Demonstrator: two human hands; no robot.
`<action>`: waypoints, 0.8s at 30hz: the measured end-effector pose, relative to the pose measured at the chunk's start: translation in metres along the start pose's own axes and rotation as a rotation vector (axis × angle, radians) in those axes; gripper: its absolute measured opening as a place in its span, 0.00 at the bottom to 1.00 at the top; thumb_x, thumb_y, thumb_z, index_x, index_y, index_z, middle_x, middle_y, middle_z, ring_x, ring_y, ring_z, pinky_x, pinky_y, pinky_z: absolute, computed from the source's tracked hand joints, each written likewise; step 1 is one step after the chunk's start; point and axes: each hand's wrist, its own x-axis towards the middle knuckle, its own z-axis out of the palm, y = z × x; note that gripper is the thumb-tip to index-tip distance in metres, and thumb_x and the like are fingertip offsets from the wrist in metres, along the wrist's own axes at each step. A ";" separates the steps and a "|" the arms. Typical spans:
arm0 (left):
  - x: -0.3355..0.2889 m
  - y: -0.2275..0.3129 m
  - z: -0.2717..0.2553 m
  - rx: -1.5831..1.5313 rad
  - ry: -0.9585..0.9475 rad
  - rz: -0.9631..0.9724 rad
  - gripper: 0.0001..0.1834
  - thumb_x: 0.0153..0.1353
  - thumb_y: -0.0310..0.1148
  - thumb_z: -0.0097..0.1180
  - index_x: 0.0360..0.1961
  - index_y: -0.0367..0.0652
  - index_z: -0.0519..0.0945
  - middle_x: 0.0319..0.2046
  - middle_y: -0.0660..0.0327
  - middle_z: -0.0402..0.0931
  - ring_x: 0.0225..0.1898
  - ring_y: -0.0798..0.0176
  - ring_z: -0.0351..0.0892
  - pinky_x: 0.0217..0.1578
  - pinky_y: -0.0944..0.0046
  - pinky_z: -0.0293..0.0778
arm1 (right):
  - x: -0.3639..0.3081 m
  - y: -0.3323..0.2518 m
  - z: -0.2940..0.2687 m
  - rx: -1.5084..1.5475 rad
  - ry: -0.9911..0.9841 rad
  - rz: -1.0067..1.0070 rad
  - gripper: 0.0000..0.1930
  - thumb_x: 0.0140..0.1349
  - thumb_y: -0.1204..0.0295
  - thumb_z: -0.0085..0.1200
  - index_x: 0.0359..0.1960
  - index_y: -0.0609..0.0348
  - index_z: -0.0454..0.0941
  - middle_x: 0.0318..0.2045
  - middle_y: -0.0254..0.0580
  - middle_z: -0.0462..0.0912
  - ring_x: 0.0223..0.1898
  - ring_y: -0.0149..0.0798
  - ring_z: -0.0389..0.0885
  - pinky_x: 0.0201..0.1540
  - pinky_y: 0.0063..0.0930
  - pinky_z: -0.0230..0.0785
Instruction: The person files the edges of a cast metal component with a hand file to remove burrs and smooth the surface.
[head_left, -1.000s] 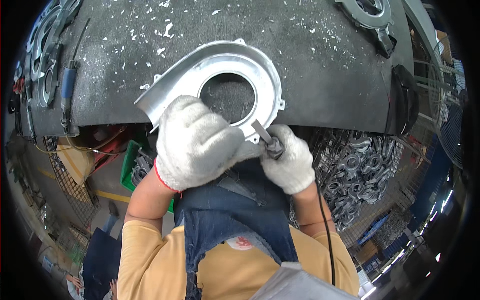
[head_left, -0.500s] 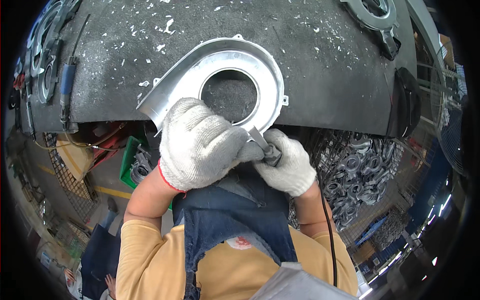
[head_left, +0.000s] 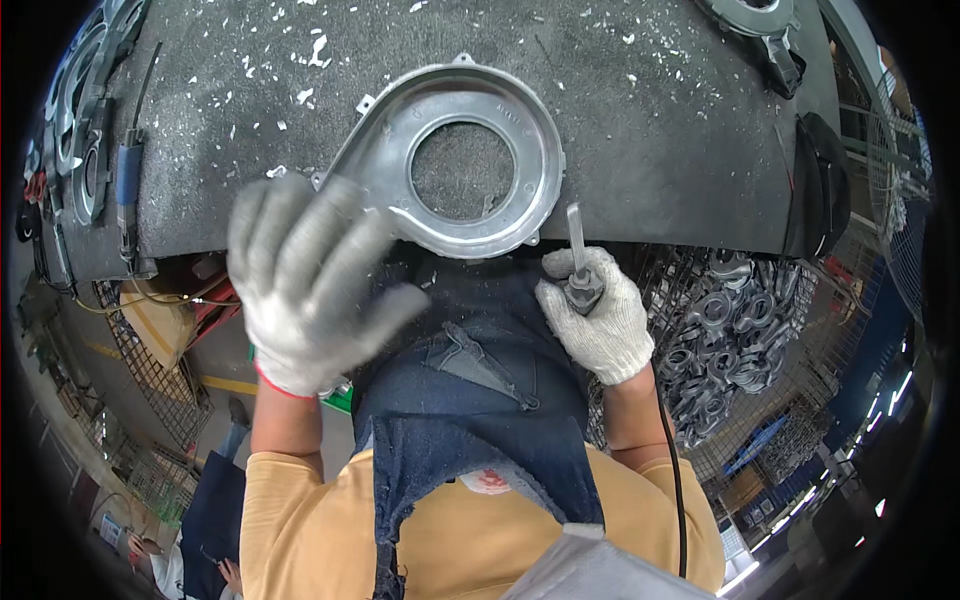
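A silver metal volute casing (head_left: 541, 150) with a large round hole lies on the dark worktop near its front edge. My left hand (head_left: 310, 295), in a white knitted glove, is smeared by motion beside the casing's lower left end. Its fingers are spread and nothing is in them. In my gloved right hand (head_left: 615, 330) is a corded hand tool with a flat metal blade (head_left: 576, 237). Its grey body sits between thumb and fingers, and the blade points up, apart from the casing. A black cable (head_left: 672, 470) runs down along my right forearm.
White shavings litter the worktop (head_left: 660, 180). At the left lie a blue-handled tool (head_left: 130, 175) and several metal rings (head_left: 92, 170). Another ring-shaped part (head_left: 755, 18) is at the far right. A wire bin of metal parts (head_left: 720, 340) stands below right. A person (head_left: 205, 540) is lower left.
My left hand has let go of the casing and moved left, fingers spreading. The right hand has drawn the blade away to the right. The casing now lies flatter on the worktop, slightly turned.
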 end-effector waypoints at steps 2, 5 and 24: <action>-0.005 -0.017 0.003 0.143 -0.119 -0.016 0.40 0.45 0.50 0.82 0.62 0.54 0.87 0.64 0.57 0.80 0.69 0.41 0.76 0.69 0.35 0.73 | -0.002 0.007 0.003 0.034 -0.042 -0.042 0.15 0.66 0.69 0.73 0.52 0.55 0.85 0.41 0.45 0.93 0.41 0.42 0.95 0.47 0.35 0.86; -0.024 -0.026 0.024 0.141 -0.110 -0.021 0.36 0.49 0.45 0.79 0.63 0.60 0.88 0.66 0.62 0.80 0.71 0.45 0.75 0.72 0.40 0.71 | -0.001 0.001 0.006 0.008 -0.074 -0.033 0.15 0.65 0.69 0.73 0.52 0.54 0.85 0.41 0.44 0.93 0.42 0.47 0.95 0.48 0.37 0.86; 0.047 -0.017 -0.035 -0.023 0.087 0.260 0.14 0.59 0.40 0.62 0.35 0.43 0.92 0.32 0.61 0.85 0.42 0.51 0.88 0.56 0.39 0.85 | 0.019 -0.027 -0.019 -0.090 -0.340 -0.215 0.12 0.63 0.69 0.74 0.46 0.58 0.87 0.32 0.50 0.91 0.34 0.54 0.93 0.38 0.40 0.84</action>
